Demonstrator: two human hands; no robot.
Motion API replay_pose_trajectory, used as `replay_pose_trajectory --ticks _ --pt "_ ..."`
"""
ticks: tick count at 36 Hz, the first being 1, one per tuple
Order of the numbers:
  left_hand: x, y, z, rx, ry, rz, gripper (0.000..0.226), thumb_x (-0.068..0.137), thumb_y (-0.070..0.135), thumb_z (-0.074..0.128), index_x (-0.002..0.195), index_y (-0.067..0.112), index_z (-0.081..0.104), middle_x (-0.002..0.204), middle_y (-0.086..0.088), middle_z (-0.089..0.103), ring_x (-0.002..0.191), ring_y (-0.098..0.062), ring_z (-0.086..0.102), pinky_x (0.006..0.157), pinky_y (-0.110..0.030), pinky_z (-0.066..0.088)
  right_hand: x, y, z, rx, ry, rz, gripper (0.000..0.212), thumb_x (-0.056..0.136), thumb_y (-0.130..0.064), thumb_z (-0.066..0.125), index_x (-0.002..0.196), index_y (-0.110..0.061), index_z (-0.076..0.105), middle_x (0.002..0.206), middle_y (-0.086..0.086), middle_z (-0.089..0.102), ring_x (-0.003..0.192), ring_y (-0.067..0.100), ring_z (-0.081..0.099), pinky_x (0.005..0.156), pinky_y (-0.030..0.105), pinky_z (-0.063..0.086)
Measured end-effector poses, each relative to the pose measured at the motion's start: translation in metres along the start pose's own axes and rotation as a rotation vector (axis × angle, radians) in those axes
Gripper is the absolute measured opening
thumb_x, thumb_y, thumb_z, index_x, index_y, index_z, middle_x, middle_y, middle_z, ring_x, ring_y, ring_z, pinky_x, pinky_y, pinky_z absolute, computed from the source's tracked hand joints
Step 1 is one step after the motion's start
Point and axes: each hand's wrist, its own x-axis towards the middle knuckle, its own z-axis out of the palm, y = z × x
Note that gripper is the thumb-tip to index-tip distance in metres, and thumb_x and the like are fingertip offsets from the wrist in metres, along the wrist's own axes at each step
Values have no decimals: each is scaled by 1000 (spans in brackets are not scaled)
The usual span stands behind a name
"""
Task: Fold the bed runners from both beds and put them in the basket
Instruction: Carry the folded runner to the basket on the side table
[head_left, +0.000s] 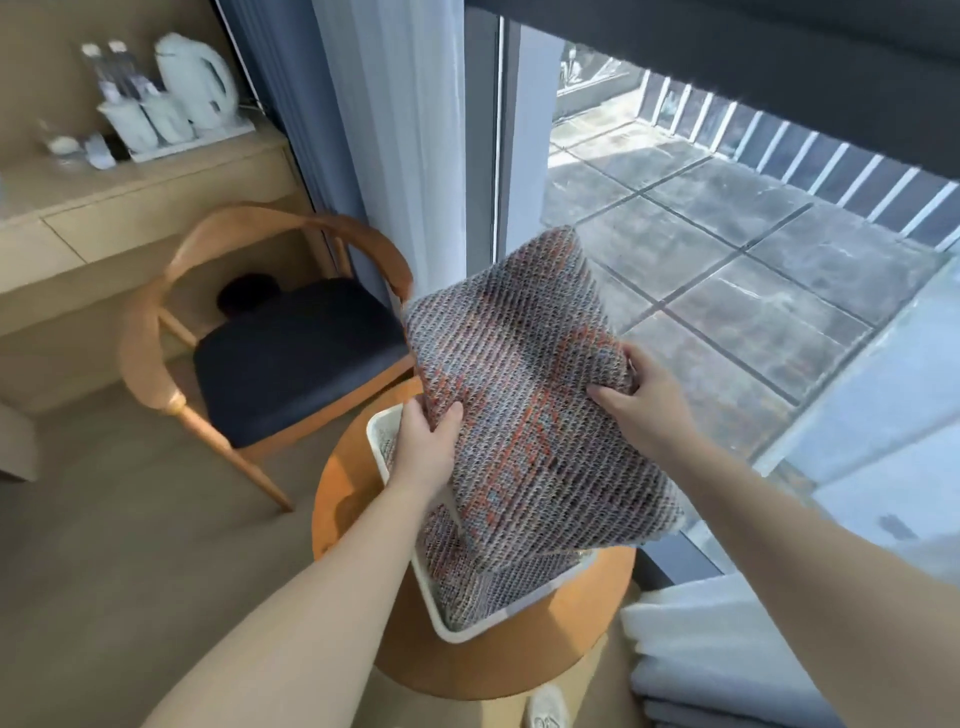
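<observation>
Runner (524, 395): likely soft, limp, light; hung folded just above the basket (457, 631).
Hands: left hand (423, 447) and right hand (641, 410) each pinched a side edge.

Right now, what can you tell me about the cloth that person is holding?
The runner is a thick woven cloth, grey and dull red with orange patches, ribbed in diagonal lines. It is folded into a rough rectangle and held tilted over the white basket. The left hand grips its left edge, the right hand its right edge, thumbs on top. Its lower end dips into the basket, onto or just above a second runner there.
</observation>
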Motion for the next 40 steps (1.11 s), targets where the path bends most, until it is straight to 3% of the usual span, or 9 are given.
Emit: replay_pose_trajectory --ticks 6,10,24,27,29,31,33,36,40 --pt "22 -78 -17 -18 34 -178 20 93 31 55 110 30 45 121 3 57 107 -18 56 98 -49 45 11 47 77 -170 -85 97 46 79 -31 69 115 -48 47 91 -15 63 82 10 62 74 33 51" --pt "22 -115 -16 98 101 -257 20 94 33 53 110 25 43 113 0 56 103 -23 56 93 -44 47 14 84 116 -160 -134 133 43 81 -19 71 119 -32 56 91 -15 66 82 3 63 69 15 46" --pt "24 -149 -24 354 268 -228 30 97 32 47 121 14 44 111 -8 58 98 -27 56 87 -40 47 15 127 170 -327 -159 188 49 92 -24 61 137 -21 42 114 1 62 87 23 59 68 32 44" --pt "25 -159 -20 679 372 -173 31 96 35 48 117 12 48 111 -13 60 113 -32 47 101 -44 31 7 132 179 -505 -190 114 52 94 -21 58 140 -15 35 122 11 51 94 27 53 74 36 45" --pt "28 -165 -15 780 399 -131 32 95 30 50 121 11 47 121 -14 57 124 -30 37 105 -44 23 3 138 185 -678 -222 8 66 93 -12 54 148 -11 18 137 16 33 116 33 41 95 40 40" --pt "32 -168 -12 818 398 -37 36 94 23 51 127 12 43 136 -10 45 131 -26 28 111 -45 19 3 143 191 -880 -301 -127 79 86 -3 47 151 -12 4 153 18 9 139 36 13 116 44 15" --pt "42 -170 -11 900 330 145 41 93 17 49 132 12 38 144 -10 35 136 -25 21 116 -45 11 14 144 197 -952 -350 -247 82 83 -2 43 152 -13 0 158 18 -6 145 34 -7 115 41 -8" --pt "75 -164 -10 1088 192 373 50 94 22 40 142 11 30 155 -12 22 144 -26 9 118 -41 -3 49 138 207 -962 -331 -388 69 91 -15 41 152 -9 10 159 20 -1 146 32 -8 114 37 -12" --pt "121 -166 -11 1358 10 385 64 98 43 22 150 8 12 160 -14 2 146 -26 -7 116 -39 -12 95 130 230 -954 -334 -446 66 98 -41 34 151 -8 15 159 18 5 147 32 -3 116 38 -7"
